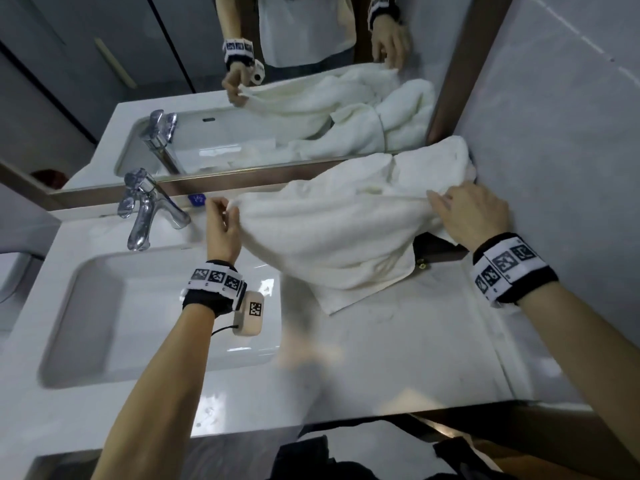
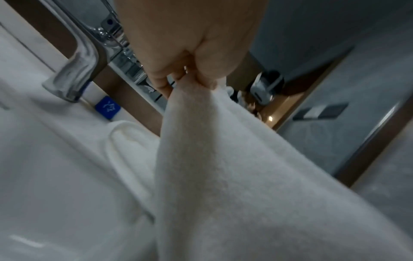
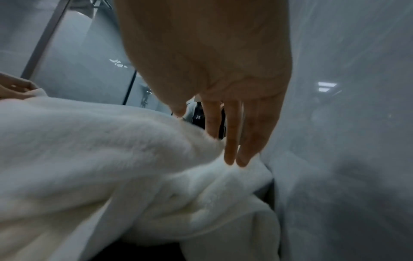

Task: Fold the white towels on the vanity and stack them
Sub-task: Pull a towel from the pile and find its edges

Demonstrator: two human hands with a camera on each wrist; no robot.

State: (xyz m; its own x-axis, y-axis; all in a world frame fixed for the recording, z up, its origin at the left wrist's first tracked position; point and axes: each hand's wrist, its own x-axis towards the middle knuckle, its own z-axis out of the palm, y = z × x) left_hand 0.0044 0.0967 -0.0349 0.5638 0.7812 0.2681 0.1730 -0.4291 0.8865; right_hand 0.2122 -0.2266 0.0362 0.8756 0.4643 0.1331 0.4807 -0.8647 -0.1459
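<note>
While your left hand (image 1: 223,221) pinches one corner of the white towel (image 1: 332,233) and your right hand (image 1: 471,211) lies flat-fingered on its far end, it hangs unfolded over the vanity (image 1: 398,341) beside the sink (image 1: 69,306), so no fold or stack shows yet.

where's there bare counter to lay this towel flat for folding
The widest bare counter lies between the sink on the left, the side wall on the right, the hanging towel behind and the front edge. The back right corner is crowded: more towel is bunched against the mirror, over a dark object. By the tap, only a narrow strip.
</note>
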